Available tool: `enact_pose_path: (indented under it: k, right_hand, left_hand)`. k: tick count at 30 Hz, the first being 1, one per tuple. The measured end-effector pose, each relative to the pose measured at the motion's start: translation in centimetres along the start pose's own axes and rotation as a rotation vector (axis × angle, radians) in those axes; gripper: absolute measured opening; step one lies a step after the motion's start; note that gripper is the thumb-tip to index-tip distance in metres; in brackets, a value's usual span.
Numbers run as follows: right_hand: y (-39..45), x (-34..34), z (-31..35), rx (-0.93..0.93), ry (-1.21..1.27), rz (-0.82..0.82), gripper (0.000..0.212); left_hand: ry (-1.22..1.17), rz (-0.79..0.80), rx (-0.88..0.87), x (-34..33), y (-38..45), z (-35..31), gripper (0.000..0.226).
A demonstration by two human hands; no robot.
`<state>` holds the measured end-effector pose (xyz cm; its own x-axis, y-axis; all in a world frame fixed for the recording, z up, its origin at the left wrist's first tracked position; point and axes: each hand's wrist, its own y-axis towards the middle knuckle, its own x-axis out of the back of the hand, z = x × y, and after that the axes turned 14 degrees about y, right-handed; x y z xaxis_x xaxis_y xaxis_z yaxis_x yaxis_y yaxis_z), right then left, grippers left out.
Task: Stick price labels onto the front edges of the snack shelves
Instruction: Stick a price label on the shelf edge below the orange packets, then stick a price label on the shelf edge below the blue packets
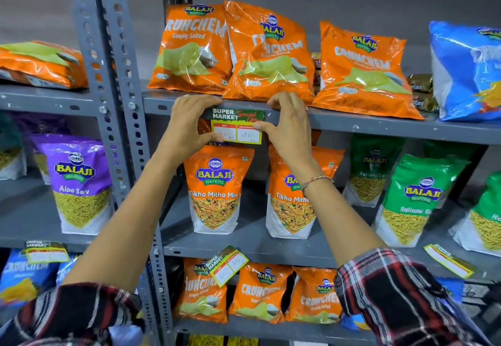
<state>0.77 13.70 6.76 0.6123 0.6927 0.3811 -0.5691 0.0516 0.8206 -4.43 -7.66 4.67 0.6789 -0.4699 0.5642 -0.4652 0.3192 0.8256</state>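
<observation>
**A:** What is happening at the centre of the frame?

**B:** 2 bare hands hold 1 price label (237,126) against the front edge of the upper shelf (379,126), just below a row of orange Crunchem bags (267,52). The label's long axis runs left to right, along the shelf edge. Its dark top band lies on the metal; its yellow lower part, with 2 white boxes reading 40 and 20, hangs below the edge.

**B:** The left hand (189,123) is clamped on the label's left end, fingers over the shelf lip and thumb under the label. The right hand (287,126) grips the right end the same way. The label sits directly between them, equally near both.

**A:** What does the next move turn on?

**B:** Probably pressing the top band flat along the edge while keeping it level.

**A:** Other labels?

**B:** 1 crooked label (226,265) lower centre on the shelf below, 1 at lower left (46,250), 1 at lower right (447,260).
</observation>
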Motion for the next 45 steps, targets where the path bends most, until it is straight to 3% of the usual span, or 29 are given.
enact_pose_path:
  k: [6,11,15,22,29,31,38,45]
  right_hand:
    - [-0.3,1.3,-0.6,0.003,0.141,0.057,0.027]
    - [-1.6,4.2,-2.1,0.051,0.248,-0.050,0.004]
    - [-2.6,9.4,-5.4,0.012,0.207,-0.134,0.005]
    - [-4.6,24.8,-14.9,-0.117,0.143,-0.380,0.008]
    - [-6.1,41.0,-25.5,-0.222,0.060,-0.533,0.008]
    - [-6.1,43.7,-27.7,-0.230,0.039,-0.481,0.009]
    - [-2.4,46.2,-30.1,-0.197,-0.080,-0.058,0.026]
    - [-0.7,46.0,-29.6,-0.137,-0.169,-0.008,0.022]
  left_hand:
    - [-0.038,0.004,0.058,0.9,0.4,-1.2,0.066]
    - [-0.122,-0.244,0.106,0.2,1.5,-6.8,0.030]
    - [-0.170,-0.302,0.018,-1.8,3.8,-15.0,0.014]
    - [-0.258,-0.251,-0.202,-7.9,8.7,-32.4,0.009]
    - [-0.245,-0.097,-0.196,-13.7,13.2,-49.0,0.017]
    - [-0.257,-0.038,-0.091,-14.7,13.6,-51.5,0.017]
    - [-0.148,0.087,0.251,-16.9,12.2,-54.1,0.034]
    - [-0.444,0.076,0.474,-17.6,11.1,-55.5,0.026]
